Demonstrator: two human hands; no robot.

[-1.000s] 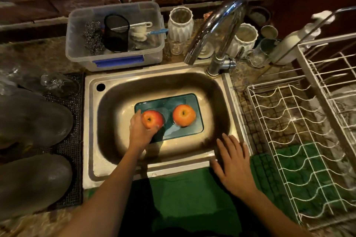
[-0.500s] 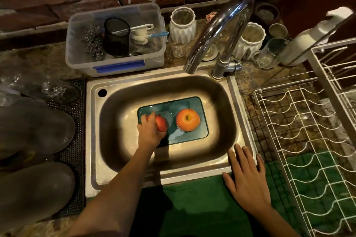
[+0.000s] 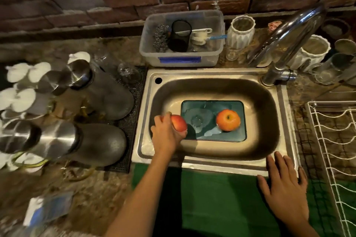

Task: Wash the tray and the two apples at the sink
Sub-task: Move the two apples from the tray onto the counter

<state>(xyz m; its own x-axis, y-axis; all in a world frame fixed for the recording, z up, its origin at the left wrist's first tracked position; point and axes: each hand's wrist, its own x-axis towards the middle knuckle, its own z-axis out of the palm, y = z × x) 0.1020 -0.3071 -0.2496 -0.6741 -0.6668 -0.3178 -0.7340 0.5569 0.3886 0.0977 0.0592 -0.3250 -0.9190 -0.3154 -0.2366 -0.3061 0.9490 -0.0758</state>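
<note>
Now the step in hand looks like lifting the first apple (image 3: 179,122) off the tray (image 3: 212,136) for washing. The left hand (image 3: 167,135) grips it, fingers curled round the fruit, above the left part of the sink (image 3: 277,121), just off the tray's left edge. The right hand (image 3: 285,188) lies flat, fingers spread, on the sink's front rim, holding nothing. The second apple (image 3: 228,120) sits stem-up on the tray's right half. The tray is teal, rectangular, flat on the basin floor, wet with puddles. No water visibly runs from the tap (image 3: 289,31). Next move likely calls for opening the tap, probably with the free right hand, and bringing the apple under the spout. The apples are red-orange, glossy, likely slippery when wet.
</note>
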